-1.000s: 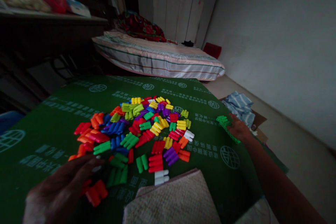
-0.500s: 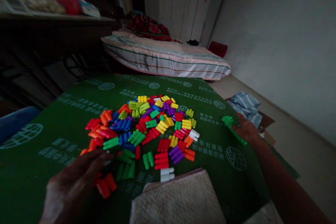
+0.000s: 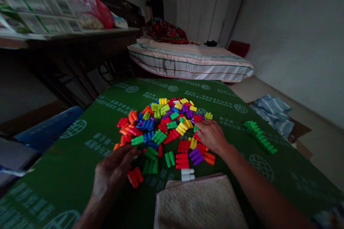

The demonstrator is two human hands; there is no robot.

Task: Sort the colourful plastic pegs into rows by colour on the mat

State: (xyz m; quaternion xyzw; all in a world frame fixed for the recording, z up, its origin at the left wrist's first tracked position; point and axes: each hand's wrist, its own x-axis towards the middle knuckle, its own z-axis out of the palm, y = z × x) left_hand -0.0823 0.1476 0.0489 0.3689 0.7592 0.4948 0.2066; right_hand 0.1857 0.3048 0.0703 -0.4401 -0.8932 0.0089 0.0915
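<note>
A pile of small plastic blocks in many colours (image 3: 163,128) lies on a green printed table cover (image 3: 107,96). My right hand (image 3: 211,136) rests on the pile's right side, its fingers curled down around a green block (image 3: 195,128). My left hand (image 3: 113,171) sits at the pile's near left edge, fingers pressed together, tips beside dark green blocks (image 3: 149,154) and red blocks (image 3: 135,177). What those fingers hold is hidden. A chain of joined green blocks (image 3: 259,136) lies alone to the right, away from both hands.
A beige towel (image 3: 199,200) lies at the near edge. A dark shelf unit (image 3: 80,53) with packets stands to the left, a blue crate (image 3: 45,128) below it. Behind the table are a striped bed (image 3: 190,61) and blue cloth on cardboard (image 3: 274,111).
My right hand let go of the green chain at the right and moved left onto the pile. The view swung left. My left hand stayed at the pile's near left edge.
</note>
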